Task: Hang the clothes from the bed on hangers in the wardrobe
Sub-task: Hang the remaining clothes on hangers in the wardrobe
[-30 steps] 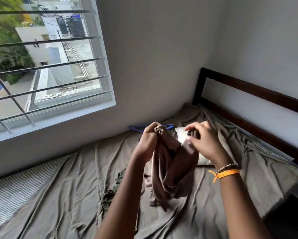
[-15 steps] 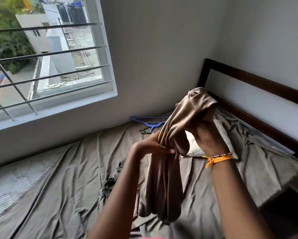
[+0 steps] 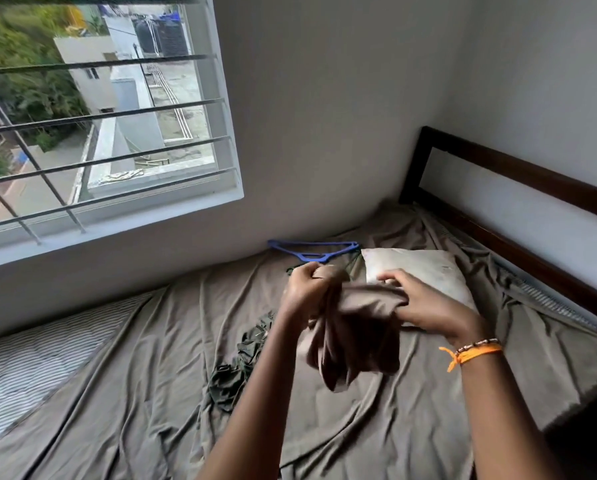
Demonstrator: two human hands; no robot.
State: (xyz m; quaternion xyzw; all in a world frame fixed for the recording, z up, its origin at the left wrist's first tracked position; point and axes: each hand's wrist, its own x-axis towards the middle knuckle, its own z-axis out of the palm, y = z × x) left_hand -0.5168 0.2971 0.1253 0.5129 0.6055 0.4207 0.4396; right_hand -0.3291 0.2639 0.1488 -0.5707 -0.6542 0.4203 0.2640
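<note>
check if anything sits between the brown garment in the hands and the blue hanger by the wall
Nothing visible does. The brown garment is held up off the bed by the left hand and right hand. The blue hanger lies just beyond on bare sheet, with the pillow off to its right.

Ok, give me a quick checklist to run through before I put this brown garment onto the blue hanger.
1. Left hand grips the bunched brown cloth garment: ok.
2. Right hand grips it too: ok.
3. Garment spread out, neck opening found: not ok, bunched.
4. Blue plastic hanger free on the grey bed sheet near the wall: ok.
5. Dark green crumpled garment clear of the brown one: cannot tell.
6. Wardrobe in view: not ok.
</note>
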